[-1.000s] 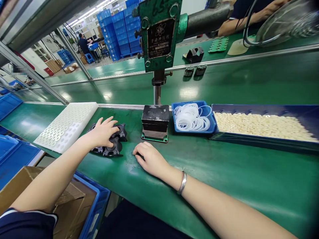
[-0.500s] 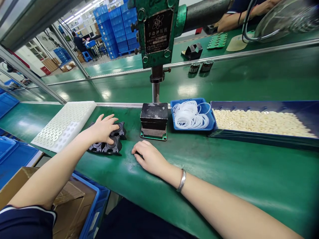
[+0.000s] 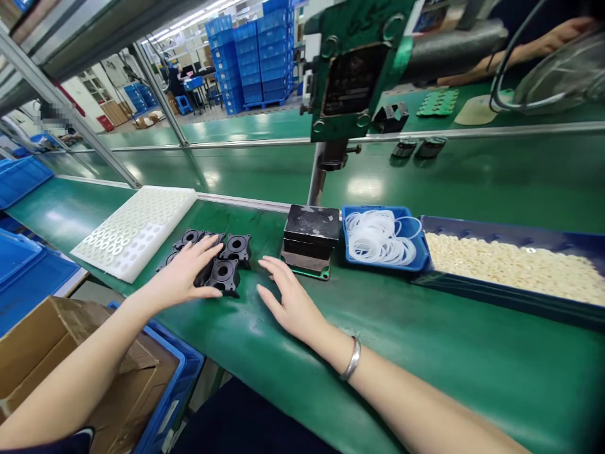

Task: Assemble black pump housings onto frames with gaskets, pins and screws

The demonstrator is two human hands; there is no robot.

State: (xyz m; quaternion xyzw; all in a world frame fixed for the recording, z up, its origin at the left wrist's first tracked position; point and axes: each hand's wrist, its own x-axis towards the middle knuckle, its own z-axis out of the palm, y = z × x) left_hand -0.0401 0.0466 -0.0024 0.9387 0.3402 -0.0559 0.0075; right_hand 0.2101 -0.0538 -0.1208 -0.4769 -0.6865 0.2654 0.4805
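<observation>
Several square black parts with round centre holes, like small housings (image 3: pixel 225 272), lie grouped on the green bench top. My left hand (image 3: pixel 182 271) rests over this group with fingers spread, hiding some of the parts. To the right of them is my right hand (image 3: pixel 288 296), fingers apart and nothing in it. It is close to the black block (image 3: pixel 312 227) on the base of the green hand press (image 3: pixel 354 75). A silver bracelet (image 3: pixel 352 359) is on my right wrist.
A white board with rows of rings (image 3: pixel 137 227) lies at left. Right of the press stand a blue tray of clear rings (image 3: pixel 422 255) and a long bin of cream rings (image 3: pixel 501 302). An open cardboard box (image 3: pixel 38 353) sits below the bench edge. A co-worker's arm (image 3: pixel 539 50) shows opposite.
My left hand has shifted toward the near left side of the black parts, uncovering more of them. My right hand's fingers have opened from a curled pose. The view has turned.
</observation>
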